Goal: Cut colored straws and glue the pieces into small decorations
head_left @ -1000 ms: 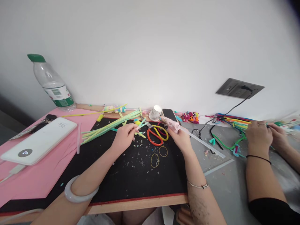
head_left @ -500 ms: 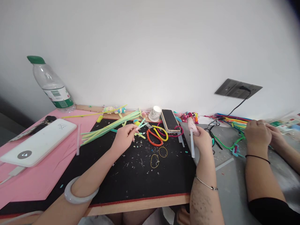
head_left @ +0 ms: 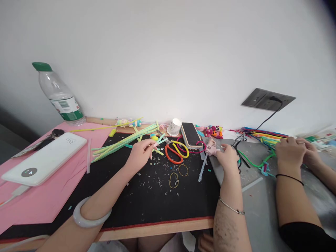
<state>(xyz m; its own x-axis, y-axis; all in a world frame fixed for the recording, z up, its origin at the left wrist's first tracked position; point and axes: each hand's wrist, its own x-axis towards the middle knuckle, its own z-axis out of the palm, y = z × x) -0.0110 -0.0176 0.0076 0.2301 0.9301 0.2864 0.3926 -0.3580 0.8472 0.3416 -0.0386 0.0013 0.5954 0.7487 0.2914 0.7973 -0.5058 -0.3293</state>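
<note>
My left hand (head_left: pixel 140 154) is raised over the black mat (head_left: pixel 147 199) and pinches a few short pale green and blue straw pieces (head_left: pixel 159 140) between its fingertips. My right hand (head_left: pixel 228 158) rests at the mat's right edge, closed round a small pink glue gun (head_left: pixel 211 148). A clear glue stick (head_left: pixel 202 168) trails down from the gun onto the mat. Red and yellow scissors (head_left: pixel 176 151) lie between my hands, with rubber bands (head_left: pixel 173 180) just below them.
A bundle of green straws (head_left: pixel 120 141), a paper cup (head_left: pixel 174 126) and a phone (head_left: pixel 191 134) lie at the back. A power bank (head_left: pixel 43 158) and bottle (head_left: pixel 60 94) stand left on pink paper. At right another person's hands (head_left: pixel 295 152) work among coloured pipe cleaners (head_left: pixel 262 135).
My right hand carried the pink glue gun from the middle of the mat to its right edge and lowered it. My left hand stayed put with the straw pieces.
</note>
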